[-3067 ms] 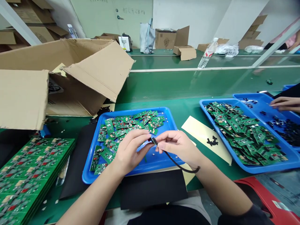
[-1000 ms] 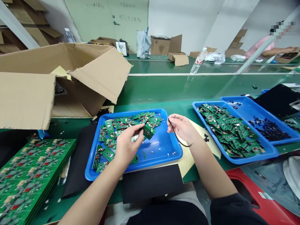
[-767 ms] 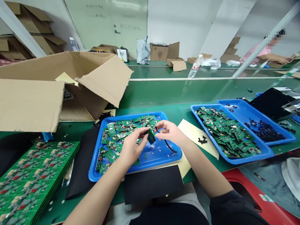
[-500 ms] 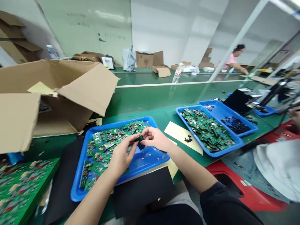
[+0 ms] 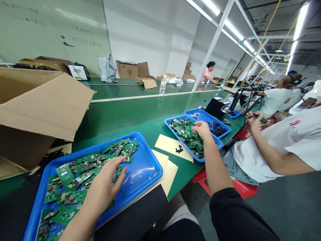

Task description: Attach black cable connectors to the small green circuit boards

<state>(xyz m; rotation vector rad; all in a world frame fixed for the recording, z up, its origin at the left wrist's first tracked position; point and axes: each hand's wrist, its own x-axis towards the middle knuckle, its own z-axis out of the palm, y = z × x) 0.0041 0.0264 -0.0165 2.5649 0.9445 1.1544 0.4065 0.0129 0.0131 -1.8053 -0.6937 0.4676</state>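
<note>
My left hand [image 5: 105, 184] hovers over the near blue tray [image 5: 156, 164], thumb and fingers apart, nothing between them. Small green circuit boards [image 5: 87, 175] with red and pale parts lie in a loose heap under and around it. My right hand [image 5: 202, 130] reaches to a second blue tray [image 5: 171, 119], which is filled with similar boards [image 5: 184, 134]. Its fingertips are pinched at the edge of a green circuit board [image 5: 192, 125] on top of that pile; the fingers partly hide the board.
Yellow paper [image 5: 165, 144] with small black pieces [image 5: 179, 149] lies between the trays. Another blue tray [image 5: 200, 115] holds black parts. An open cardboard box [image 5: 50, 103] stands left, a water bottle [image 5: 163, 85] behind. At right, a co-worker's hands [image 5: 255, 124] hold a green board.
My hands have parted. The right one has moved from the near tray to the second tray; the left has opened over the near tray. The view has swung right.
</note>
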